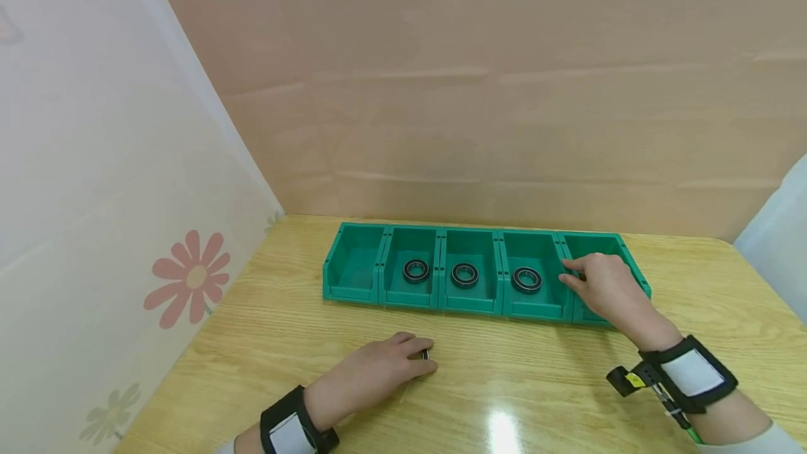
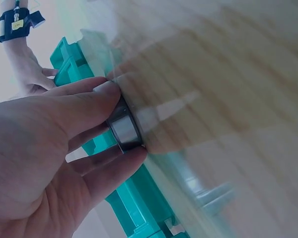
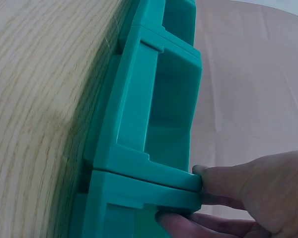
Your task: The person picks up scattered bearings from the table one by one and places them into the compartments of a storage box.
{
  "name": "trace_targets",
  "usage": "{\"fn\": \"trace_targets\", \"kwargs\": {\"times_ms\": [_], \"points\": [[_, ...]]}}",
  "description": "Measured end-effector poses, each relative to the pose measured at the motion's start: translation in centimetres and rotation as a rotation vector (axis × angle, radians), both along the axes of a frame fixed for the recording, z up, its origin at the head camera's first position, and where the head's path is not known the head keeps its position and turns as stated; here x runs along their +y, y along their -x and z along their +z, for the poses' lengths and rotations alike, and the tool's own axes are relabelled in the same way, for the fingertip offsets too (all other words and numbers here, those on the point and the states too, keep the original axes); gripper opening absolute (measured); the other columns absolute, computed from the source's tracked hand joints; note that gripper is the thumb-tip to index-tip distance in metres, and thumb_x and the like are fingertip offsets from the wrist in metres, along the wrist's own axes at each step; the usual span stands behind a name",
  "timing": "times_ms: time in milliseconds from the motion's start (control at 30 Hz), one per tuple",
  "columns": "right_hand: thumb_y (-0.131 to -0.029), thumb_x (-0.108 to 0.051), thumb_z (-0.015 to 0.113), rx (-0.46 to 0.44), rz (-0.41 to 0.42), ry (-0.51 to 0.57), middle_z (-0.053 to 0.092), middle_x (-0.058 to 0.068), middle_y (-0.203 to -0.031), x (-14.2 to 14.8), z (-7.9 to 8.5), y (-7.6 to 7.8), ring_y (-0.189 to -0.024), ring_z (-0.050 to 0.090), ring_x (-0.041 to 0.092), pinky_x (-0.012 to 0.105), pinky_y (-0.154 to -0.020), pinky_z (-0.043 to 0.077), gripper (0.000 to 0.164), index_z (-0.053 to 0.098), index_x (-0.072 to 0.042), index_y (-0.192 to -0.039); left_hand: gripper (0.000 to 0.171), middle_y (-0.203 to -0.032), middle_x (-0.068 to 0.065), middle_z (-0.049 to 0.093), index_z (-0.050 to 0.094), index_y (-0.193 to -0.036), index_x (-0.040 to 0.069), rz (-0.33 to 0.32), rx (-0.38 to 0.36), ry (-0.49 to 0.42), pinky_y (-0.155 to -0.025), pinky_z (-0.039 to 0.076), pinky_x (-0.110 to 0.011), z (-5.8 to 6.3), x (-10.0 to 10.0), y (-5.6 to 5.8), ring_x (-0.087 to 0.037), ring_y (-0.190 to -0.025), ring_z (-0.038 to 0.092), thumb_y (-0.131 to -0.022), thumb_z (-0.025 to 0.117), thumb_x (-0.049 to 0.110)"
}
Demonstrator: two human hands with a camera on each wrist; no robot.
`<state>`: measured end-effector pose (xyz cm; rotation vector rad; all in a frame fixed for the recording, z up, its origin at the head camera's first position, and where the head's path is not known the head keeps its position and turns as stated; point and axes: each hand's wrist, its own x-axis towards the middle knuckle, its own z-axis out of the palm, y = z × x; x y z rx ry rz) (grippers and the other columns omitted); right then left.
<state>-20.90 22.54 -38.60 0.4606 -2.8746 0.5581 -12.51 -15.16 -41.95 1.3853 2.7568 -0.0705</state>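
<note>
Between the thumb and fingers of my left hand [image 1: 381, 370] a metal bearing [image 2: 125, 130] is pinched, standing on edge at the wooden tabletop. In the left wrist view its silver outer side shows. My right hand [image 1: 605, 289] is over the rightmost of the joined green bins [image 1: 471, 305]. Its thumb and fingers [image 3: 216, 181] grip the paired walls between that bin and its neighbour. Three black-and-silver bearings lie flat, one each in the second bin [image 1: 416, 271], the third [image 1: 464, 275] and the fourth [image 1: 526, 280]. The hand hides much of the rightmost bin's inside.
The row of bins stands near the back of the wooden table [image 1: 252, 342], before a brown paper-like backdrop [image 1: 441, 125]. A pale flowered sheet [image 1: 94, 195] borders the left side. Each wrist carries a black strap, the right one [image 1: 690, 373] with a small camera.
</note>
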Motion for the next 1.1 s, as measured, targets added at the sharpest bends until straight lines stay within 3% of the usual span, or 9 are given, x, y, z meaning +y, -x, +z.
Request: {"fn": "trace_targets", "kwargs": {"times_ms": [767, 1100], "points": [[-0.093, -0.011, 0.067, -0.015, -0.006, 0.0, 0.044, -0.001, -0.047, -0.19, 0.24, -0.14, -0.039, 0.031, 0.013, 0.023, -0.041, 0.025, 0.036, 0.065, 0.009, -0.123, 0.039, -0.132, 0.006, 0.062, 0.064, -0.127, 0.03, -0.032, 0.059, 0.008, -0.094, 0.054, -0.021, 0.18, 0.23, 0.18, -0.011, -0.116, 0.06, -0.096, 0.06, 0.007], [-0.093, -0.012, 0.067, -0.014, -0.009, -0.002, 0.044, 0.0, -0.047, -0.21, 0.28, -0.12, -0.039, 0.031, 0.013, 0.023, -0.041, 0.025, 0.037, 0.065, 0.009, -0.123, 0.039, -0.132, 0.006, 0.062, 0.064, -0.127, 0.03, -0.017, 0.033, 0.024, -0.094, 0.054, -0.021, 0.37, 0.37, 0.17, -0.011, -0.116, 0.06, -0.096, 0.06, 0.007]]}}
